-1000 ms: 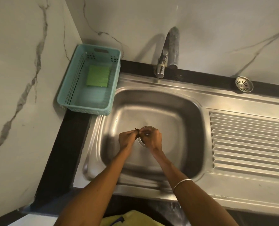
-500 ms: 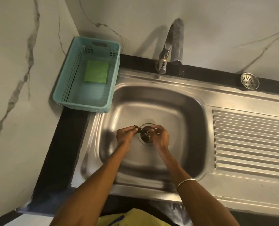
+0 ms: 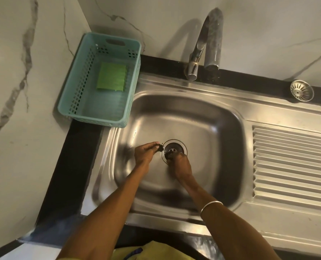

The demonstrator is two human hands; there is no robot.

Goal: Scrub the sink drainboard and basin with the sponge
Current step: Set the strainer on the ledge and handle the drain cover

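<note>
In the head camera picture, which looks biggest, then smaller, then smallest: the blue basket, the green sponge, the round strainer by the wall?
1. Basket, clearly biggest.
2. Sponge, which fits inside the basket.
3. Strainer, smallest, though it looks only a little smaller than the sponge.

A teal perforated basket (image 3: 72,94) sits at the upper left of the frame on the black bench (image 3: 71,166), in the corner of the marble-veined walls (image 3: 24,128). A curved metal tap (image 3: 204,44) rises at upper centre. A round metal strainer (image 3: 301,90) lies on the bench strip at the upper right. Yellow cloth (image 3: 156,252) shows at the bottom edge
</note>
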